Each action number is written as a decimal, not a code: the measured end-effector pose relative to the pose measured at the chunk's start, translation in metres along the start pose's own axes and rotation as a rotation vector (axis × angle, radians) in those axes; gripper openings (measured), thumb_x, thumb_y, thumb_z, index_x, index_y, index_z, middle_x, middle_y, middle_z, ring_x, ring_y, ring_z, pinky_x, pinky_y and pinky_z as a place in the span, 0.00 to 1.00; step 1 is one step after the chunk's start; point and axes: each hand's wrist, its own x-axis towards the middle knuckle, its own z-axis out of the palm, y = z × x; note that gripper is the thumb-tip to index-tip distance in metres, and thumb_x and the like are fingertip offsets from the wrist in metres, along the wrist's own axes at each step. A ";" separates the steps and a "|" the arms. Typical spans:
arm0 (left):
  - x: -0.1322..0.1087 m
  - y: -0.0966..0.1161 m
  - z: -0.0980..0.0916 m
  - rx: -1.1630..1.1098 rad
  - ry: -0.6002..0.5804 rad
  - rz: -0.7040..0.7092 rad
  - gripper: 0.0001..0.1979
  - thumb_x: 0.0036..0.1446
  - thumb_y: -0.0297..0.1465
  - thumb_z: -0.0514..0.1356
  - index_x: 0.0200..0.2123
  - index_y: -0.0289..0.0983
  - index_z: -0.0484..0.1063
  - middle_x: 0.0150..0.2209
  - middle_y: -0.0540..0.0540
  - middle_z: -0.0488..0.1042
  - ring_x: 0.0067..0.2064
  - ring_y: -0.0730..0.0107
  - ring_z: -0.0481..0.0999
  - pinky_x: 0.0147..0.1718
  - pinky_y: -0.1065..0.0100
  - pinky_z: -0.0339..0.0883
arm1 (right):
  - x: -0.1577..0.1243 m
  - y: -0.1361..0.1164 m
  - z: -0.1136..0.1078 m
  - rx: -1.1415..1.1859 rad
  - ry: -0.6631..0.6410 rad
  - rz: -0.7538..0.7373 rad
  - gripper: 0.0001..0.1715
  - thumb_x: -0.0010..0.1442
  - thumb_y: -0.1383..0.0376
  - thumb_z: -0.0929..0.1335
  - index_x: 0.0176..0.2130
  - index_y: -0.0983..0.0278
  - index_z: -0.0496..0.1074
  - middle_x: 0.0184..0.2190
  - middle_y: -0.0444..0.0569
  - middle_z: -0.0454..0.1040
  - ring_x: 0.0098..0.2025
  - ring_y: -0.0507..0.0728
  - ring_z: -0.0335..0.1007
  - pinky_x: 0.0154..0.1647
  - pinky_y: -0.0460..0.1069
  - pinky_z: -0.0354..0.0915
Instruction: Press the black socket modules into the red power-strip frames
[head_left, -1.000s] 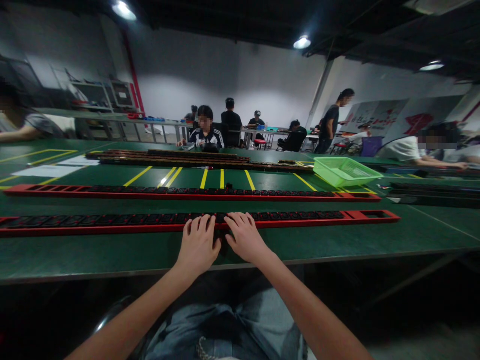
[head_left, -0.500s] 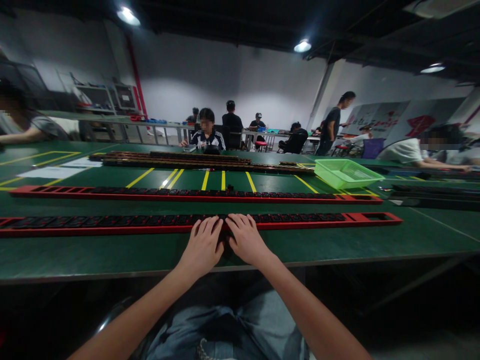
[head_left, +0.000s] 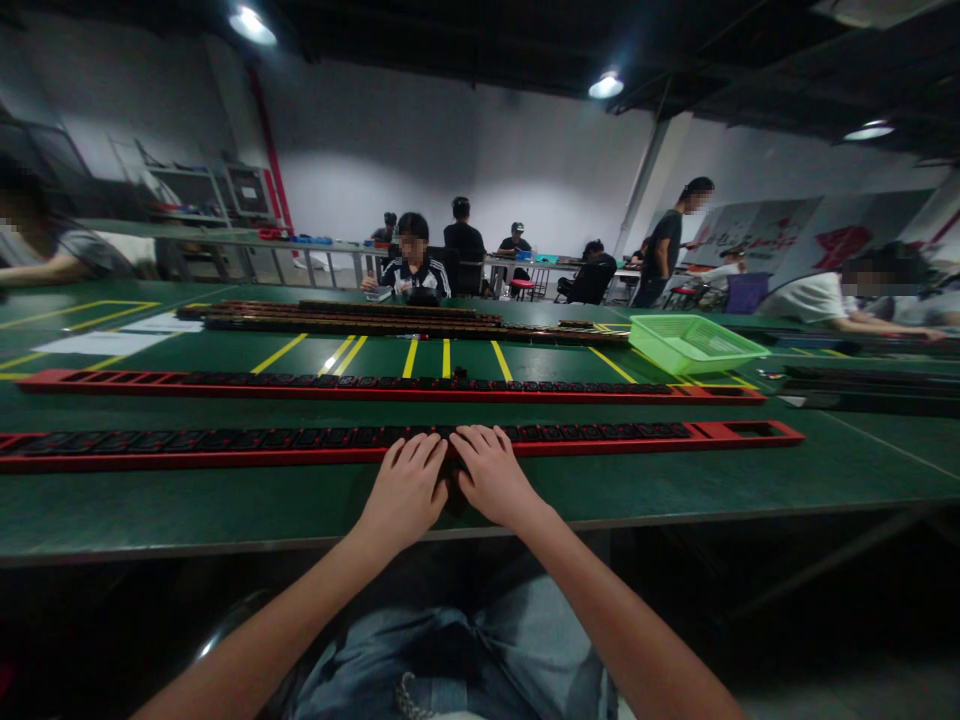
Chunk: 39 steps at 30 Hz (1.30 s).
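Location: the near red tray (head_left: 360, 456) lies lengthwise on the green table (head_left: 225, 510), roughly parallel to the table's near edge and set back from it. Its left end runs out of view. A row of black pieces (head_left: 307, 438) sits between its rails. A second red tray (head_left: 420, 395) lies farther from the near edge, with a similar row. A green basket (head_left: 667, 350) stands between that tray's right end and the table's far edge.

Hand position: the left hand (head_left: 405, 490) and right hand (head_left: 493, 478) are side by side at the near tray, backs upward, fingers slightly parted and bent over the near rail. The thumbs point inward, near each other but apart. The fingertips are hidden; whether they pinch a piece, press or merely rest cannot be told.

Handling: load both hands evenly so that the tray neither slides nor tips. Brace against the near rail and apply force straight down; a sideways push would probably disturb adjacent pieces. Use the fingertips rather than the palms, for better feel. Check that each piece lies level with its neighbours before shifting the hands along the rail
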 end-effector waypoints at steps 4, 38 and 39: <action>0.000 0.000 0.000 0.004 -0.004 -0.002 0.24 0.62 0.30 0.55 0.62 0.34 0.67 0.62 0.39 0.70 0.63 0.53 0.66 0.64 0.48 0.57 | 0.000 0.001 0.001 0.010 0.001 0.002 0.29 0.64 0.66 0.64 0.64 0.65 0.65 0.64 0.55 0.66 0.65 0.63 0.56 0.69 0.64 0.47; 0.000 0.000 -0.001 -0.004 0.000 0.000 0.24 0.63 0.32 0.56 0.61 0.35 0.68 0.62 0.38 0.70 0.64 0.52 0.65 0.64 0.49 0.58 | 0.001 -0.002 -0.002 -0.194 0.170 0.311 0.17 0.63 0.62 0.67 0.51 0.64 0.69 0.51 0.59 0.69 0.54 0.67 0.60 0.57 0.63 0.57; 0.000 0.000 -0.001 -0.005 0.000 -0.001 0.24 0.63 0.32 0.56 0.61 0.35 0.68 0.62 0.38 0.70 0.64 0.52 0.65 0.64 0.49 0.58 | 0.002 -0.002 -0.003 -0.194 0.169 0.313 0.17 0.63 0.62 0.67 0.51 0.64 0.70 0.51 0.59 0.69 0.54 0.67 0.60 0.57 0.63 0.57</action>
